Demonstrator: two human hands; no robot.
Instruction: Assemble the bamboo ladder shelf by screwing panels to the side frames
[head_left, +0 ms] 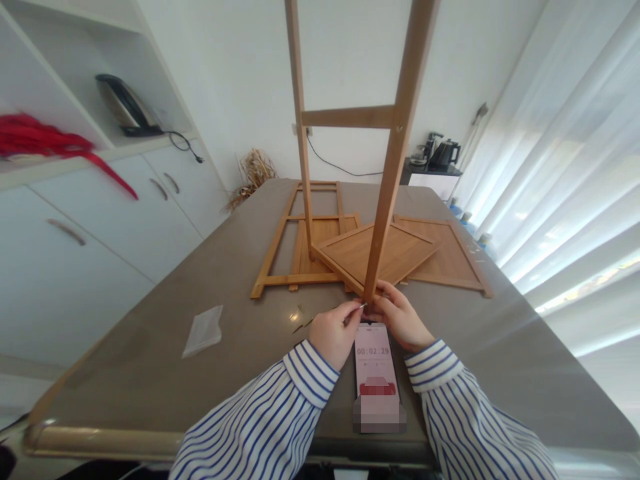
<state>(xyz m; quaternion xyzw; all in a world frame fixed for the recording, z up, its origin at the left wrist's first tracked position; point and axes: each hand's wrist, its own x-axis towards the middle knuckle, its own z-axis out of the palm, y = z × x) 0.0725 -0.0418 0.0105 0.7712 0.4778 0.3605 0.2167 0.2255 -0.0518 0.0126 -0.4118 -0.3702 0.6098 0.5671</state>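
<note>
An upright wooden frame (389, 183) with two long legs and a crossbar stands in front of me. A slatless wooden panel (345, 252) lies slanted between its legs, one corner meeting the foot of the near leg. At that foot my left hand (336, 331) is closed in a pinch on a small silver metal piece (363, 305), its tip against the wood; its exact kind is too small to tell. My right hand (403, 319) is closed around the lower end of the same leg from the right, with some fingers hidden behind it. Below both hands lies a phone (373, 360) showing a running timer.
Behind lie a flat wooden frame (277, 257) and two panels, including the right one (447, 257). Several small metal parts (299, 329) and a clear plastic bag (203, 330) rest on the grey table (150, 373). Cabinets (115, 207) stand left, curtains (575, 200) right.
</note>
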